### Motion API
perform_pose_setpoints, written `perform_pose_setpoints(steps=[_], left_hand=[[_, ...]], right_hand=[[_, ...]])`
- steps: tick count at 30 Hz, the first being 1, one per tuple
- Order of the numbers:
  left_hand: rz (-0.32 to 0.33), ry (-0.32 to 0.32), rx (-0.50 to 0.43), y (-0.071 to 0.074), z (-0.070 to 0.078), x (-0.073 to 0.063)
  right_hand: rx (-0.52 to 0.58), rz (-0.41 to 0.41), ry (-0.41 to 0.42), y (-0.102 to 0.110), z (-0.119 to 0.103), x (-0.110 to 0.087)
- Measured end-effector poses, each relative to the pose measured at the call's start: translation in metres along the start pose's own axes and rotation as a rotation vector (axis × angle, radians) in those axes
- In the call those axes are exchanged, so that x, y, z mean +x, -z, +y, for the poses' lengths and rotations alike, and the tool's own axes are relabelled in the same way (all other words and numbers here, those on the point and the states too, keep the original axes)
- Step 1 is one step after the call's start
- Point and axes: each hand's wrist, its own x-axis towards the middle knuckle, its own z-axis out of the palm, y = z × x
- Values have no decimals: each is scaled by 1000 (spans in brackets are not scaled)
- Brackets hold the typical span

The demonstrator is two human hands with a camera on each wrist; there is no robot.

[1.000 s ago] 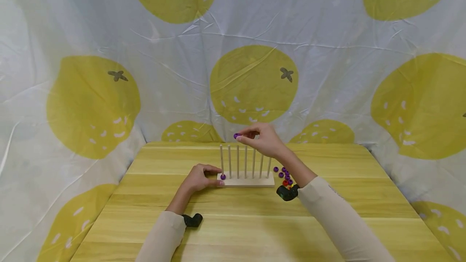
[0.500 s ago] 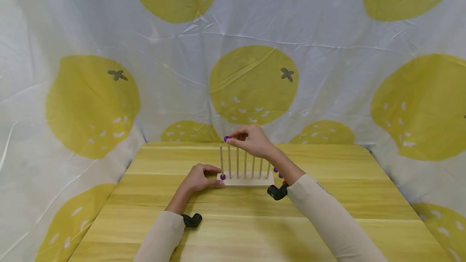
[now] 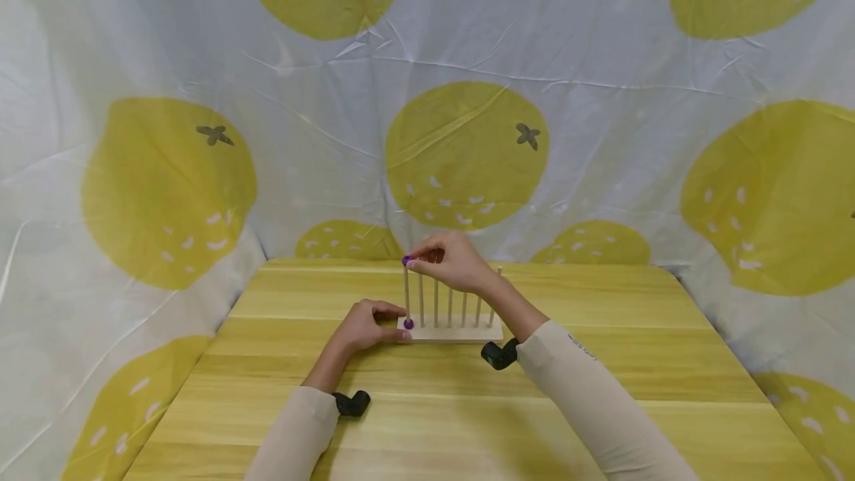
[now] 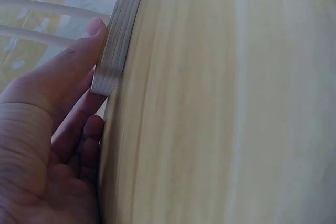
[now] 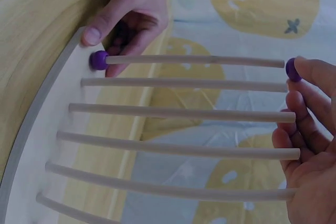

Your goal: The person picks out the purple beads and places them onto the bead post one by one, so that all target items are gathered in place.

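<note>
A pale wooden peg stand (image 3: 461, 334) with a row of several upright pegs is on the table. My left hand (image 3: 361, 326) grips the left end of its base, thumb on the near side and fingers behind. One purple bead (image 5: 98, 60) sits at the foot of the leftmost peg. Above, my right hand (image 3: 454, 264) pinches a second purple bead (image 3: 406, 260) between thumb and index finger. In the right wrist view this bead is at the tip of the end peg, with a sliver of gap or contact too small to tell.
The wooden table (image 3: 427, 407) extends around the stand. A white cloth with yellow lemon prints (image 3: 467, 154) hangs behind and at the sides. Black wrist cameras (image 3: 499, 355) are worn on both forearms. The right forearm covers the area right of the stand.
My right hand has moved left with the purple bead and slightly down, to the top of the leftmost peg. Loose beads right of the stand have become hidden behind the right arm. The left hand stays put.
</note>
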Motion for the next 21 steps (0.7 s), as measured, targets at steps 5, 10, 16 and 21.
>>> perform_pose_setpoints(steps=[5,10,16,21], left_hand=[[-6,3,-7,0,1,0],[-3,4,-9,-1,1,0],[-1,5,-12,0,1,0],[-3,12,-7,0,0,0]], right_hand=[[-20,-9,8,0,-2,0],[-28,-17,1,-1,-4,0],[-45,-27,-8,-2,-3,1],[-59,-37,-3,-3,-1,1]])
